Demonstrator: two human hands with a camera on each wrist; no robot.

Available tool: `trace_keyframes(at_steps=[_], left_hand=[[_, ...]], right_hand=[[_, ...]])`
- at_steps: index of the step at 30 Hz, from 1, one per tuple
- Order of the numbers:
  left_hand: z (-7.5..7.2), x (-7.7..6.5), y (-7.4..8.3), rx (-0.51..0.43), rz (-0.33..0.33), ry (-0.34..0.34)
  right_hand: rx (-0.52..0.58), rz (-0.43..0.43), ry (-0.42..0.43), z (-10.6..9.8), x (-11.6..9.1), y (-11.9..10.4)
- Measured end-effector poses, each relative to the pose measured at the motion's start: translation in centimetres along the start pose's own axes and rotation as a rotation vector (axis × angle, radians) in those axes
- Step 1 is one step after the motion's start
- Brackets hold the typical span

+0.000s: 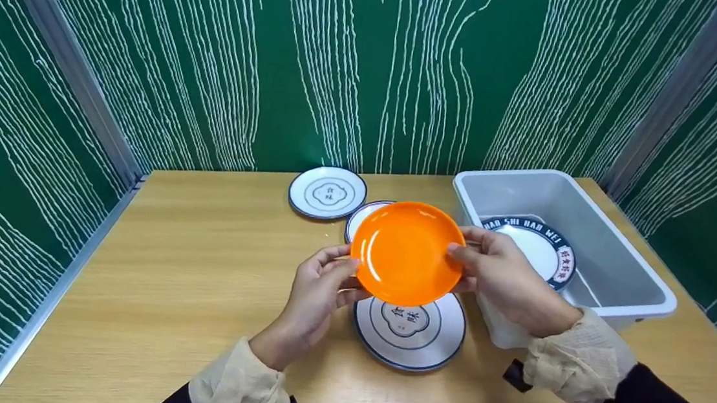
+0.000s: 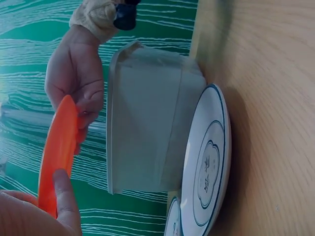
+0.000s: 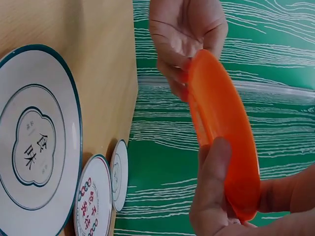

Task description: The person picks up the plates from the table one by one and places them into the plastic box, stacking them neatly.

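Both hands hold an orange plate (image 1: pixel 408 253) by its opposite edges, raised above the table. The left hand (image 1: pixel 318 289) pinches its left edge, thumb on the upper face and fingers underneath. On the right edge, the right hand (image 1: pixel 514 277) grips it in the same way. Beneath the orange plate lies a white plate with a dark rim (image 1: pixel 411 342), partly covered from above in the head view. Behind it, a smaller white plate (image 3: pixel 93 199) with red lettering shows in the right wrist view; in the head view it is mostly hidden.
Another white plate (image 1: pixel 327 192) lies at the back of the wooden table (image 1: pixel 196 278). To the right stands a grey bin (image 1: pixel 621 309) holding a plate with a dark lettered rim (image 1: pixel 533 246). Green walls with white lines (image 1: pixel 319 62) enclose the table's back and sides.
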State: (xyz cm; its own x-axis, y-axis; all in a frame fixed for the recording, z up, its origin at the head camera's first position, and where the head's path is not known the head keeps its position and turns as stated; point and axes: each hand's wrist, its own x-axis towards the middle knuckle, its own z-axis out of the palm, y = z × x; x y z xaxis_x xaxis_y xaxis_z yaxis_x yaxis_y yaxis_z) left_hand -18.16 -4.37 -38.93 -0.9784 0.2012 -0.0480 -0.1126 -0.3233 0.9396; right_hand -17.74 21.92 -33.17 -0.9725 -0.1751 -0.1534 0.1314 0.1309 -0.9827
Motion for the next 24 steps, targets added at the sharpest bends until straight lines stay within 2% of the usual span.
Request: trace_keyframes(at_steps=[3, 8, 14, 17, 21, 24], left_hand=[[0.0, 0.6, -0.5, 0.050, -0.010, 0.019], [-0.4, 1.8, -1.5, 0.243, -0.080, 0.083], [-1.1, 3.4, -3.1, 0.463, -0.150, 0.059], [-1.4, 3.9, -3.7, 0.511, -0.203, 0.044], [-1.6, 4.5, -4.3, 0.529, -0.267, 0.025], [-1.3, 5.0, -4.6, 0.563, -0.290, 0.007]], right_hand=[[0.013, -0.014, 0.021, -0.9, -0.3, -0.3], [0.042, 0.001, 0.071, -2.5, -0.8, -0.8], [0.083, -0.013, 0.123, -4.8, -1.0, -0.8], [0.127, -0.007, 0.146, -6.1, -1.0, -0.6], [0.188, 0.006, 0.174, -8.0, -1.0, -0.3], [0.251, 0.017, 0.189, -9.7, -1.0, -0.1]])
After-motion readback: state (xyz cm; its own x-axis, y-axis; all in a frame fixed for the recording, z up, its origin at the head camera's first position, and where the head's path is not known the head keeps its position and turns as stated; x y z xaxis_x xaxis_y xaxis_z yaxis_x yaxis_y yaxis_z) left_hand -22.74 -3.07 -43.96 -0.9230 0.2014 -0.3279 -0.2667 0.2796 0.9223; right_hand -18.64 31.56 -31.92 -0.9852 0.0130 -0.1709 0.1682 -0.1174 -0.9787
